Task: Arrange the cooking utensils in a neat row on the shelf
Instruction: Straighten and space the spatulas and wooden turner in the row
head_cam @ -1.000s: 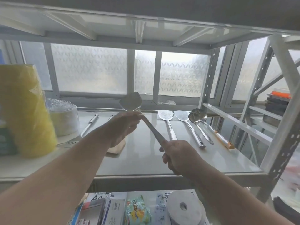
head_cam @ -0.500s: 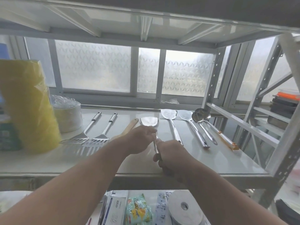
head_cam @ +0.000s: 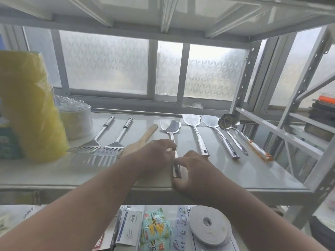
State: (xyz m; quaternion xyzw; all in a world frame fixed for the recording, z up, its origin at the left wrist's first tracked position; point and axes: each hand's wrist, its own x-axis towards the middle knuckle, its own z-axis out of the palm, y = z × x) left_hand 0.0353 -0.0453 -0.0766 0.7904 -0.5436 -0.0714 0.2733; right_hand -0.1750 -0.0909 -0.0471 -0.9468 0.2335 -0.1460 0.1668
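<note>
Steel spatula (head_cam: pixel 171 130) lies flat on the white shelf (head_cam: pixel 235 171), its blade towards the window, between the wooden spatula (head_cam: pixel 143 140) on its left and a row of steel turners and ladles (head_cam: pixel 224 136) on its right. Left hand (head_cam: pixel 155 156) pinches the middle of its handle with curled fingers (head_cam: pixel 172 144). Right hand (head_cam: pixel 192 171) holds the handle's near end between thumb and fingers.

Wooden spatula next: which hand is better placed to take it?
Left. The left hand sits right beside the wooden spatula, which lies on its side of the metal spatula. The right hand would probably have to cross over.
</note>
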